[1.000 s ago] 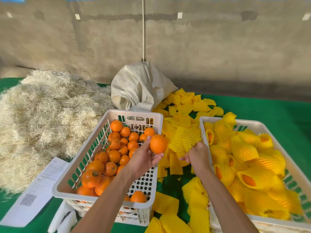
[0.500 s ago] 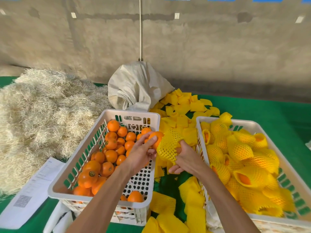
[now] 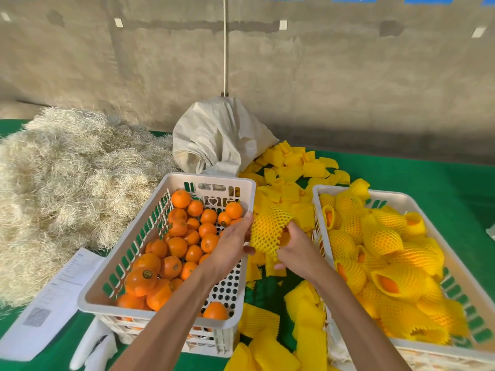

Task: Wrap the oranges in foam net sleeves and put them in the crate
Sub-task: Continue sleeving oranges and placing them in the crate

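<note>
Between the two crates both my hands hold one orange covered by a yellow foam net sleeve [image 3: 268, 228]. My left hand [image 3: 231, 245] cups it from the left, fingers curled round it. My right hand [image 3: 297, 249] grips the sleeve's lower right edge. The orange itself is almost fully hidden inside the net. The white left crate [image 3: 115, 266] holds several bare oranges [image 3: 176, 246]. The white right crate [image 3: 321, 194] is filled with several sleeved oranges [image 3: 385, 245].
Loose yellow sleeves [image 3: 289, 170] lie scattered on the green table [image 3: 428, 183] between and behind the crates, more at the front [image 3: 308, 330]. A white sack [image 3: 219, 137] stands behind the left crate, a straw pile [image 3: 67, 178] at left, a paper sheet [image 3: 53, 301] at front left.
One second ago my left hand held a bare orange and my right a loose sleeve. The sleeve has since been pulled over the orange, which now sits inside it between both hands.
</note>
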The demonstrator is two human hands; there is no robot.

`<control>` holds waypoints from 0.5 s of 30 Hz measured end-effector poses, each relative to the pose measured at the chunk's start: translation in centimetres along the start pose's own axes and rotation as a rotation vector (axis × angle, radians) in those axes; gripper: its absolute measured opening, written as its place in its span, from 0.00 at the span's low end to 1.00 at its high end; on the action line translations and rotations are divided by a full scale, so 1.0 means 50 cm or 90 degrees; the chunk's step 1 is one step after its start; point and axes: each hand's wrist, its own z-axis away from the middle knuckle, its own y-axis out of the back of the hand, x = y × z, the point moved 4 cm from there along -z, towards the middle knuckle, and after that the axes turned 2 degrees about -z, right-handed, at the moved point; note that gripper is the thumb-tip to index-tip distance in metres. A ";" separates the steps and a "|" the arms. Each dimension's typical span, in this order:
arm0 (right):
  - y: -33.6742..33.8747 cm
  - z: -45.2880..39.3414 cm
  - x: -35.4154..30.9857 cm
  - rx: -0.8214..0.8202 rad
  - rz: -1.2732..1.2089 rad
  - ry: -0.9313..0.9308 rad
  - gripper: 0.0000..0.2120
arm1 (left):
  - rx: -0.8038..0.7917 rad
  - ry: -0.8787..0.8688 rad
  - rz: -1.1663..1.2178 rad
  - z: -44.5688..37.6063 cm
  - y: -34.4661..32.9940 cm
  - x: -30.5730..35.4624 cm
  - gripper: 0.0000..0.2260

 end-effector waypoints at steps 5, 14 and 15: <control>0.010 0.000 0.002 0.062 0.036 0.054 0.22 | -0.094 0.017 -0.068 0.013 -0.006 0.010 0.16; 0.026 0.001 0.018 0.060 0.025 0.083 0.30 | -0.210 0.070 0.292 -0.001 -0.053 0.012 0.17; 0.029 0.002 0.023 0.054 0.028 0.079 0.30 | -0.202 0.069 0.305 -0.006 -0.057 0.012 0.16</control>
